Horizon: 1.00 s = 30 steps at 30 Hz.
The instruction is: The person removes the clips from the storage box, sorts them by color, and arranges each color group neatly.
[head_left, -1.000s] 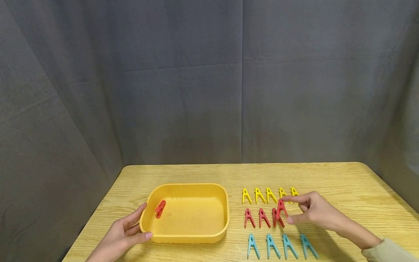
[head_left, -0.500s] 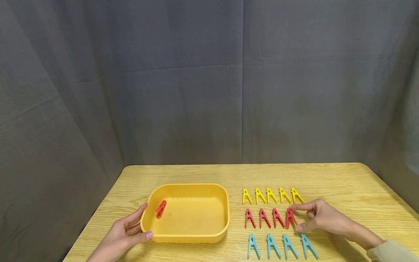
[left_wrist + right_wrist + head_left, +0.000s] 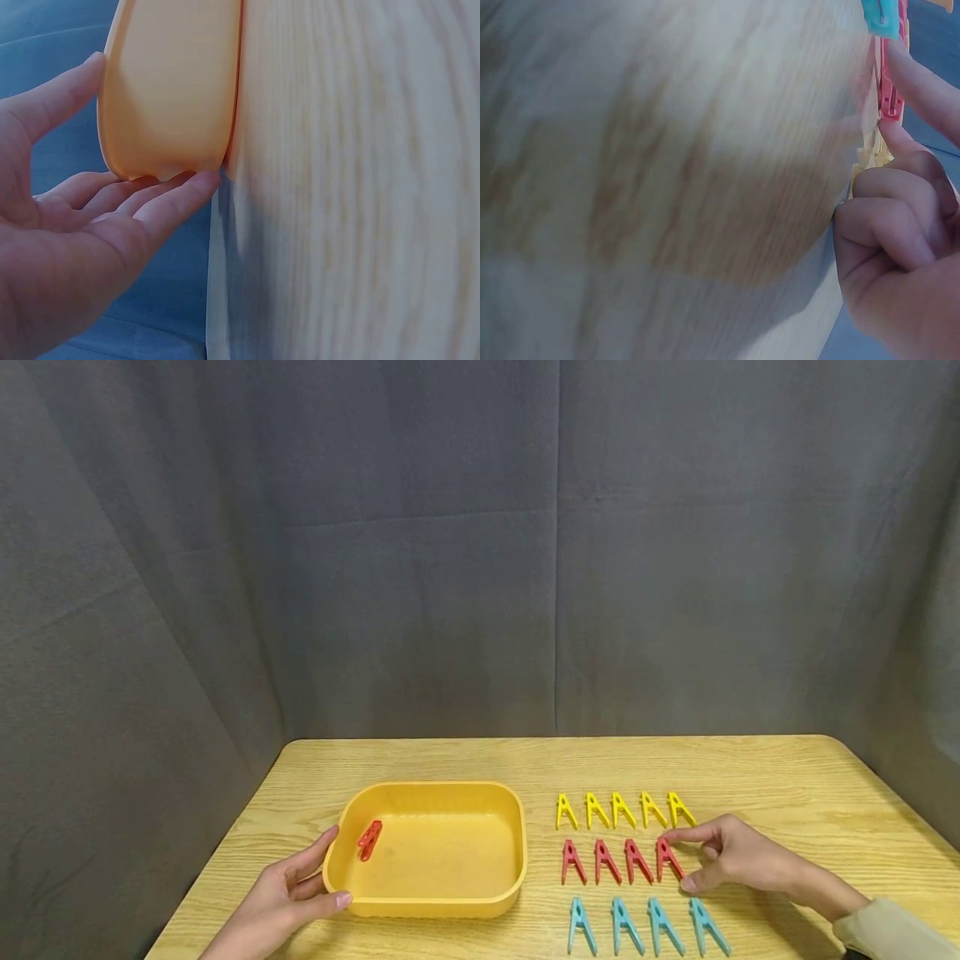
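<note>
We are watching the right hand (image 3: 731, 853) pinching the rightmost red peg (image 3: 667, 858) between thumb and forefinger as it is lying on the table (image 3: 787, 785), last in its row between the yellow pegs (image 3: 622, 808) and blue pegs (image 3: 648, 925). The left hand (image 3: 288, 889), fingers relaxed, is cupping the yellow tub (image 3: 435, 902), which is holding one red peg (image 3: 369, 840).

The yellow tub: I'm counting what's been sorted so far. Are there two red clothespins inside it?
No, the head view shows only one red clothespin lying in the yellow tub, near its left wall.
</note>
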Available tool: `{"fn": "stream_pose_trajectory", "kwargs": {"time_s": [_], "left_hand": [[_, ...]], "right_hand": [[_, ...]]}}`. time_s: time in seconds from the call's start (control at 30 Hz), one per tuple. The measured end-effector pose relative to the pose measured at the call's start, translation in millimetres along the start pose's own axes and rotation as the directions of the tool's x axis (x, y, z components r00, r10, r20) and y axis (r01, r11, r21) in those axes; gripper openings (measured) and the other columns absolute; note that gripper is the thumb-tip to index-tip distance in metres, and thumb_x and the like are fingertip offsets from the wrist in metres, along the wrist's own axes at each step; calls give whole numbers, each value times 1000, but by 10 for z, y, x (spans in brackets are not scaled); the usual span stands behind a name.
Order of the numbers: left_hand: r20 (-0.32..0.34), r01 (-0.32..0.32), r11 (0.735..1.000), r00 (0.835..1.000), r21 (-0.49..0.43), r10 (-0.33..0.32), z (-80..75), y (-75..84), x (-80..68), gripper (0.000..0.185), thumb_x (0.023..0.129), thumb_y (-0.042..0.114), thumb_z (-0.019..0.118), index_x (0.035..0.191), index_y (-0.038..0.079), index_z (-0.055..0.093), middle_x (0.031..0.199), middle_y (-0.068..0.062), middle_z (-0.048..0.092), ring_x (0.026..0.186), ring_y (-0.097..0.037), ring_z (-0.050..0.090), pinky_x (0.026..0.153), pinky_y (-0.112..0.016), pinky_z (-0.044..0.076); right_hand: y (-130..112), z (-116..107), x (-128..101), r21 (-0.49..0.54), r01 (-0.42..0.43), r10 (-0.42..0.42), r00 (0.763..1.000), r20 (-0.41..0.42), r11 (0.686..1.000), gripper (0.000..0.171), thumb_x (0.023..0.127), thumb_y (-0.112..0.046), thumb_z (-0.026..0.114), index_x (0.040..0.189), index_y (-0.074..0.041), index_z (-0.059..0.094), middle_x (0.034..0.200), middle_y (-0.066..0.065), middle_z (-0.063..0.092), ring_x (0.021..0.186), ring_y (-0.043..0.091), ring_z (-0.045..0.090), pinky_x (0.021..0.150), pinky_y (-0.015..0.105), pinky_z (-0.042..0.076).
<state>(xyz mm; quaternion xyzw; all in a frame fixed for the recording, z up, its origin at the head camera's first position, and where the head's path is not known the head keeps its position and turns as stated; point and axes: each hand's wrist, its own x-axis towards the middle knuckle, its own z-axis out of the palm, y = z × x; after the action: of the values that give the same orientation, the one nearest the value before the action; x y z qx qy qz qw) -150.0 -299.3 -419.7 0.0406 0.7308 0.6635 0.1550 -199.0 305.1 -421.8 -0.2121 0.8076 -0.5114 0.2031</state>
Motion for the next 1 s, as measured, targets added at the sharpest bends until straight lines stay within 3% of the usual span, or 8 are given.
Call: {"fn": "stream_pose_trajectory", "kwargs": {"time_s": [0.2,0.27,0.37,0.5,0.57,0.7,0.9,1.0], "left_hand": [[4,-7,1000,1000,-2,7,2,-1,4,94,96,6,78,167,-1,17,167,-29,19,144,-43,43,98,-36,57],[4,-6,1000,1000,0,6,2,-1,4,94,96,6,78,167,-1,17,168,-29,19,144,-43,43,98,-36,57],[6,-6,1000,1000,3,6,0,-2,2,93,97,6,78,167,-1,17,167,-29,19,144,-42,43,98,-36,57],[10,-7,1000,1000,0,7,-3,4,-2,93,97,6,78,167,-1,16,167,-29,20,144,-42,43,98,-35,56],[11,-9,1000,1000,3,9,-4,9,-6,93,97,6,78,167,-1,16,167,-29,20,144,-42,43,98,-35,57],[2,-11,1000,1000,18,11,0,15,-13,94,96,8,79,167,0,18,167,-29,21,144,-42,44,97,-35,57],[3,-29,999,1000,32,29,19,27,4,94,95,7,79,167,-1,19,167,-28,21,144,-42,42,97,-33,56],[15,-46,998,999,31,46,34,37,20,93,96,6,78,166,-2,18,168,-28,19,145,-44,39,98,-32,56]], "right_hand": [[34,-16,12,27,12,-12,1000,22,1000,64,89,0,81,141,22,50,56,-1,24,51,13,17,70,23,54],[46,-21,12,32,12,-12,1000,23,999,64,89,1,80,142,22,50,56,3,22,50,13,16,75,25,56],[48,-25,11,29,18,-19,1000,25,999,64,89,1,80,142,21,50,56,6,20,51,14,16,69,23,53],[-19,-34,11,-11,21,-21,1000,9,1000,65,89,0,81,142,21,50,57,-1,21,51,12,16,55,22,40],[-105,-33,25,-60,14,-15,1000,-17,998,64,89,-3,82,141,19,54,57,-5,23,52,11,15,50,24,32],[-375,25,109,-153,8,-16,999,-52,988,57,89,-9,85,138,12,63,57,-9,25,51,11,13,52,27,34],[-836,290,348,-222,104,-106,994,6,969,45,90,-10,84,130,8,71,53,-9,29,48,7,17,67,25,49],[-1039,467,494,-236,145,-137,989,48,961,40,90,-10,84,126,4,75,52,-10,28,47,7,18,58,22,44]]}}
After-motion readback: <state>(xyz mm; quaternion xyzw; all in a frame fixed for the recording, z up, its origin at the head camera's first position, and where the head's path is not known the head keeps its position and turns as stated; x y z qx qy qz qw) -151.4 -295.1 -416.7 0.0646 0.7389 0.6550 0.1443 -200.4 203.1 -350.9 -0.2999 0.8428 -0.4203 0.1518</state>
